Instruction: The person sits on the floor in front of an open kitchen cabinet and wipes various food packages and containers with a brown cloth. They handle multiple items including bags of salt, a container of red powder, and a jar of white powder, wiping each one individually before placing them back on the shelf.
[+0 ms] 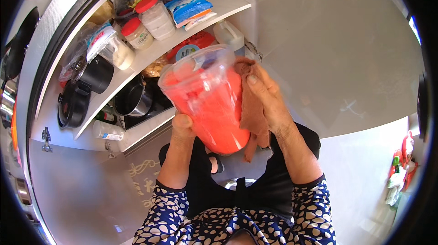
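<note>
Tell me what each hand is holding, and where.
The left hand grips the red-and-clear container low on its left side; the right hand holds a brown cloth by its upper part, at the container's right side.

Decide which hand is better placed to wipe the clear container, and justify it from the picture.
Right, probably: the right hand holds the brown cloth at the right side of the clear container, while the left hand grips its lower left side and seems better suited to steadying it.

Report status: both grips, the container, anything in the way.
Left grip on tilted clear container, red inside. Right grip holding brown cloth against its side. Stocked shelves beyond; nothing seen blocking.
</note>
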The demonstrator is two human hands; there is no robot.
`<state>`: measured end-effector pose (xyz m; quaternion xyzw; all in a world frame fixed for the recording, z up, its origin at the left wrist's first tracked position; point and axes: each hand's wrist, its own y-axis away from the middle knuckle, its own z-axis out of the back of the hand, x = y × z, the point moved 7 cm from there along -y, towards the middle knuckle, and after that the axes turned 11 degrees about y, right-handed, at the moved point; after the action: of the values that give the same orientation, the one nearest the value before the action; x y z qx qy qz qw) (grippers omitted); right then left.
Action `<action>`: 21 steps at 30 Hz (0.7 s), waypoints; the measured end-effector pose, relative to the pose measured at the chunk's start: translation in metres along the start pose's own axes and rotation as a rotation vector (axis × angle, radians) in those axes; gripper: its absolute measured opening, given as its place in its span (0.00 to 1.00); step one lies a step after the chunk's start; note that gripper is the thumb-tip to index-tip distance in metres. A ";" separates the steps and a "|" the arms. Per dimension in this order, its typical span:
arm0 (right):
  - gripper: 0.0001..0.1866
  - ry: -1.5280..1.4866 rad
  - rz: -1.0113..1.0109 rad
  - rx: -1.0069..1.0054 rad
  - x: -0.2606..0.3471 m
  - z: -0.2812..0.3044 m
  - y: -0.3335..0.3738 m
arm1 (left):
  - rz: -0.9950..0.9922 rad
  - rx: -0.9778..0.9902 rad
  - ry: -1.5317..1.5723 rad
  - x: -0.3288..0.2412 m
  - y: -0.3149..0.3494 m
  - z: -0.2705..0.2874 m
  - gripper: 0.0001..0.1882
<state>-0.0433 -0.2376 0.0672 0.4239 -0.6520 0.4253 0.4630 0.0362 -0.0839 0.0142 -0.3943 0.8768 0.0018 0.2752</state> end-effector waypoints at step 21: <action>0.31 0.618 0.494 -0.158 0.040 -0.019 0.004 | -0.219 -0.162 -0.418 -0.002 -0.010 -0.017 0.52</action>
<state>-0.0506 -0.2253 0.1088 0.0697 -0.5949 0.5796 0.5524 0.0364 -0.0933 0.0321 -0.4988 0.7498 0.1237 0.4168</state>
